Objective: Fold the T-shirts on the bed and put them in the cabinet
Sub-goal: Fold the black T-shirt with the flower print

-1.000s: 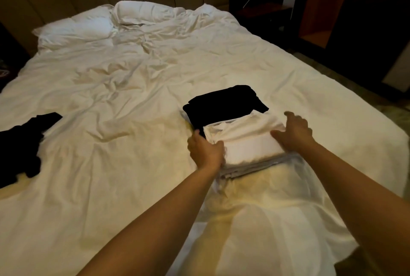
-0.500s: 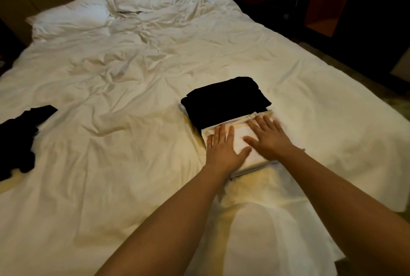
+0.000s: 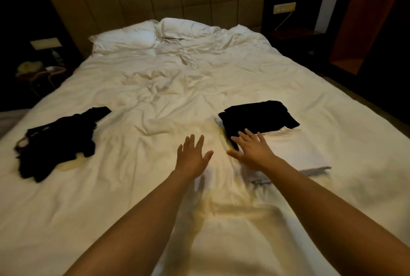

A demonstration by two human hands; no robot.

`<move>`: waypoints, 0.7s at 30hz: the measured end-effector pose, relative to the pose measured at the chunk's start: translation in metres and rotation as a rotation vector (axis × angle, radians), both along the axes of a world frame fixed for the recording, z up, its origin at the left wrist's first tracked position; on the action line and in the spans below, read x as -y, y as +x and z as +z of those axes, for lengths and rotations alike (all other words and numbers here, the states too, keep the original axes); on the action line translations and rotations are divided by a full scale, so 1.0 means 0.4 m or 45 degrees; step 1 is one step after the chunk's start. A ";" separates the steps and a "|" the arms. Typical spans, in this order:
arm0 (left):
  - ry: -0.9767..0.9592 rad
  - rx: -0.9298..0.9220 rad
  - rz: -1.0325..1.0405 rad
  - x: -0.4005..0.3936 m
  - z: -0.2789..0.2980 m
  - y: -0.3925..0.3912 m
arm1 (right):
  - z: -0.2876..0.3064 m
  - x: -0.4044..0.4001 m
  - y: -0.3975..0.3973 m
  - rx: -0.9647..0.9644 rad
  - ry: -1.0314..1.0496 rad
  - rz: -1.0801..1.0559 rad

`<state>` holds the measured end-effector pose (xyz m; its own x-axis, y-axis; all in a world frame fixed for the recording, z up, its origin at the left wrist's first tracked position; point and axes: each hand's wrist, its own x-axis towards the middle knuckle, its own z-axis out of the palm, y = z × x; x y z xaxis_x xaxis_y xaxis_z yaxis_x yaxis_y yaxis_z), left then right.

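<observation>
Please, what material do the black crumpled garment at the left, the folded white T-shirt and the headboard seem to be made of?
Black crumpled garment: soft matte fabric, probably knit cotton; it lies limp in loose folds.
Folded white T-shirt: thin matte cloth, likely cotton; its stacked layers lie flat.
Headboard: padded beige panels with seams, perhaps faux leather or fabric; the dim light leaves it open.

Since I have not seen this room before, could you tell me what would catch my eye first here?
Two bare arms reach over the white bed, the left hand and right hand spread open with straight fingers. By the right hand lies a folded black T-shirt, next to a folded white T-shirt. On the far left lies a crumpled black T-shirt.
</observation>
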<state>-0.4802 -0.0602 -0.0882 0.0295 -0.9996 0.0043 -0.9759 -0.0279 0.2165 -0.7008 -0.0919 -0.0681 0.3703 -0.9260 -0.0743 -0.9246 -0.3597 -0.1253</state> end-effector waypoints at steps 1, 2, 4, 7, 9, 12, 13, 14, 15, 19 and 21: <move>0.002 0.003 0.030 -0.013 0.014 0.037 | 0.009 -0.009 0.038 0.005 -0.009 0.029; 0.007 0.002 0.054 -0.026 0.028 0.072 | 0.017 -0.020 0.074 0.013 -0.019 0.062; 0.014 -0.006 0.101 -0.060 0.058 0.148 | 0.036 -0.042 0.153 0.035 -0.029 0.127; -0.011 -0.017 0.159 -0.112 0.101 0.257 | 0.070 -0.073 0.272 0.072 -0.029 0.205; -0.029 -0.026 0.201 -0.149 0.124 0.326 | 0.095 -0.091 0.354 0.064 -0.043 0.255; -0.025 -0.046 0.270 -0.201 0.148 0.431 | 0.129 -0.116 0.474 0.044 -0.073 0.335; -0.028 -0.052 0.297 -0.220 0.155 0.470 | 0.138 -0.127 0.516 0.034 -0.085 0.364; -0.034 -0.058 0.317 -0.234 0.161 0.497 | 0.144 -0.133 0.547 0.030 -0.095 0.386; -0.046 -0.066 0.337 -0.250 0.167 0.530 | 0.150 -0.141 0.585 0.026 -0.099 0.404; -0.075 -0.100 0.394 -0.298 0.187 0.633 | 0.165 -0.164 0.711 0.017 -0.095 0.469; -0.098 -0.119 0.442 -0.320 0.187 0.703 | 0.164 -0.173 0.793 -0.003 -0.111 0.520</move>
